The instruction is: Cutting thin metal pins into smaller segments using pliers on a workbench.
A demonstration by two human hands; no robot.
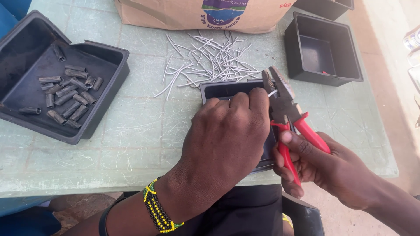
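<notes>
- A black tray [26,94] at the tabletop's left edge held short grey tube pieces [65,94].
- Cut wire pieces [210,59] lay near the far edge.
- The left hand [225,140] pinched a wire piece [273,92] over a small black tray [223,88].
- The right hand [313,164] gripped red-handled pliers [284,107], jaws closed on that wire.

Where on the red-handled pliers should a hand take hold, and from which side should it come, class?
Grip the pliers by the two red handles, coming from the near, lower-right side, as the right hand does. The handles splay towards the person, while the metal nose points away at the wire piece pinched by the left hand's fingers.
</notes>
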